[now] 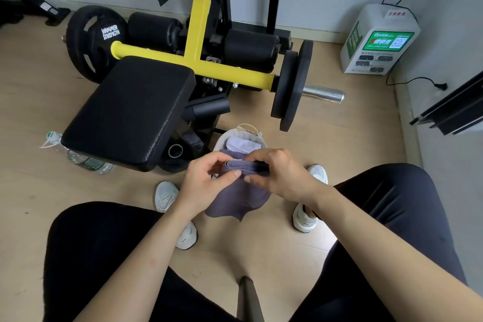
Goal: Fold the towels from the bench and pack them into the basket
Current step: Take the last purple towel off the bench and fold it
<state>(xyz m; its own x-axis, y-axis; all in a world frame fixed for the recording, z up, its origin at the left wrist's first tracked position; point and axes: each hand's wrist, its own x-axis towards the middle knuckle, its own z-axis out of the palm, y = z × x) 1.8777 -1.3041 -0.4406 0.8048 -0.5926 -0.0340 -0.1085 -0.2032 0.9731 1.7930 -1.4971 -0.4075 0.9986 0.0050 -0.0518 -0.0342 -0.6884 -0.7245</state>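
Observation:
I hold a grey-purple towel (236, 197) in front of me, between my knees. My left hand (206, 181) pinches its folded upper edge at the left, and my right hand (277, 174) grips the same edge at the right. The rest of the cloth hangs down below my fingers. Just beyond my hands a small pale basket (222, 140) stands on the floor with a folded white towel (241, 145) inside. The black padded bench (130, 110) lies to the left with nothing on its pad.
A yellow-framed weight machine (201, 34) with black weight plates (292, 86) stands behind the basket. A plastic water bottle (83, 159) lies under the bench's near corner. A white charging box (379, 39) sits at the right wall. My white shoes (166, 195) flank the towel.

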